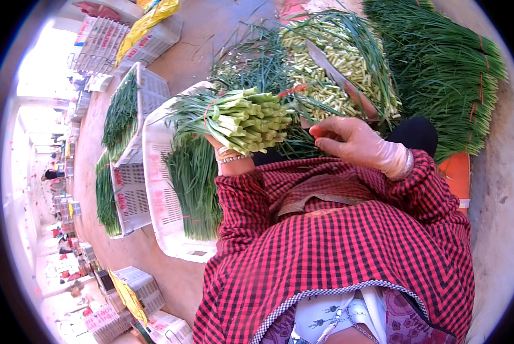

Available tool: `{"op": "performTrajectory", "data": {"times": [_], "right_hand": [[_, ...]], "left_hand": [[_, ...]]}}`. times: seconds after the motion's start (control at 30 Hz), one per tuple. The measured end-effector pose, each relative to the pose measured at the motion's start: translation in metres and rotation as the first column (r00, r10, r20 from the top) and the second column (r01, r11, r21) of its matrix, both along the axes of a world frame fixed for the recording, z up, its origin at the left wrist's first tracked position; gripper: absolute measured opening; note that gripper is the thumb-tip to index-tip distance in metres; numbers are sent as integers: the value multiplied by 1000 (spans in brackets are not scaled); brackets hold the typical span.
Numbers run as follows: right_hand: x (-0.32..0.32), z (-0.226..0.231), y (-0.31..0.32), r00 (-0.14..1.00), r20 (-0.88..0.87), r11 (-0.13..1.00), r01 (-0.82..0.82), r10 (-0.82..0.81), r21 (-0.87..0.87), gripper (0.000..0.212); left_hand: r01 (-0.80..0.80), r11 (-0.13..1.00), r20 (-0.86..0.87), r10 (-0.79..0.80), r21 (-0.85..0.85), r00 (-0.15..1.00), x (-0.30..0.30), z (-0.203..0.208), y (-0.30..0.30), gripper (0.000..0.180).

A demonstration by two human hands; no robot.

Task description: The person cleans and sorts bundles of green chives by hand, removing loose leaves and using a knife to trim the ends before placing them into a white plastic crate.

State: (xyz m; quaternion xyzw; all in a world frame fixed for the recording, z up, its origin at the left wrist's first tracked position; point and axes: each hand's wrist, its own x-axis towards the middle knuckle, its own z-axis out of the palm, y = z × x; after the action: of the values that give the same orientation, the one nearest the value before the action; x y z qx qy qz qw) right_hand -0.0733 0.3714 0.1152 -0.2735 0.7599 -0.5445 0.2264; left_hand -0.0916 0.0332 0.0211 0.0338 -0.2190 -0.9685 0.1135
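Observation:
My left hand (216, 143), mostly hidden beneath it, grips a bunch of chives (248, 117) tied with a red band. The thick, pale cut ends point right and the green leaves trail left. Right of it hovers my right hand (348, 140), with a translucent glove cuff at the wrist. Its fingers are curled together, and something orange-red shows at the fingertips; what it is I cannot make out. Beyond the hands, a long knife (337, 74) with a stained blade lies on a heap of short, pale cut stem pieces (308, 71).
Tied chive bundles (440, 74) are stacked at the far right. A white crate (154, 172) holding more chives stands at my left, with other filled crates (134, 192) beyond it. Loose green leaves (251, 63) lie on the floor ahead. An orange object (456, 178) sits by my right side.

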Motion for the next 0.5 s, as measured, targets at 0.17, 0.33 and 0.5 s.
{"op": "performTrajectory", "data": {"times": [0.17,0.33,0.5], "right_hand": [[0,42,-26,990,-104,912,48,-98,-406,27],[-4,60,-42,903,-391,866,-44,-179,-498,25],[-5,68,-39,815,-519,884,-19,-256,-467,27]], "left_hand": [[121,986,146,-103,-118,984,28,53,36,51],[138,990,-177,-134,11,975,37,52,61,47],[28,917,121,-83,397,989,23,58,64,56]]}}
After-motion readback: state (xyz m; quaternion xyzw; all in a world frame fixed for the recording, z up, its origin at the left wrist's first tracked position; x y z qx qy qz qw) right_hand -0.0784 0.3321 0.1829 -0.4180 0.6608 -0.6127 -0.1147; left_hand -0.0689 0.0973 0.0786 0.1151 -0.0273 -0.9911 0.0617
